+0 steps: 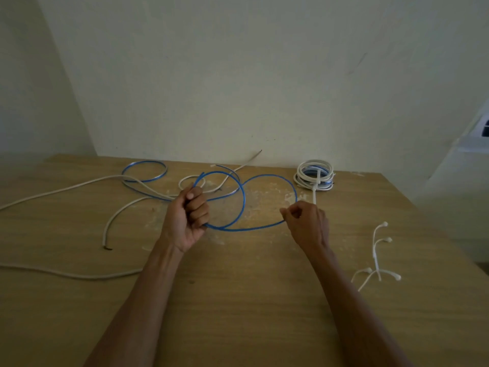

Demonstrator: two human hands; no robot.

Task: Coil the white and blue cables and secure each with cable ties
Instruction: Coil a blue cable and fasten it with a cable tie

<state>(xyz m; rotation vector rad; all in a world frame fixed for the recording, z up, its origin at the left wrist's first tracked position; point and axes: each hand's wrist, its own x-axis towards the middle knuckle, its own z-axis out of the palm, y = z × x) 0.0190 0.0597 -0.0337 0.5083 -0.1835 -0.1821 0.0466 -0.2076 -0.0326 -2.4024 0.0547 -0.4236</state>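
My left hand point(188, 216) grips a loop of the blue cable point(243, 200) above the wooden table point(238, 300). My right hand point(307, 223) pinches the same blue cable farther along, where a second loop curves round. More blue cable lies in loose rings at the back left. A long white cable point(66, 189) sprawls over the table's left side, one end near the left front. At the back right sits a finished coil point(315, 176) of white and blue cable bound with a white tie.
Several loose white cable ties point(377, 256) lie on the table to the right of my right hand. A pale wall stands right behind the table. The tabletop has scuffed patches in its middle.
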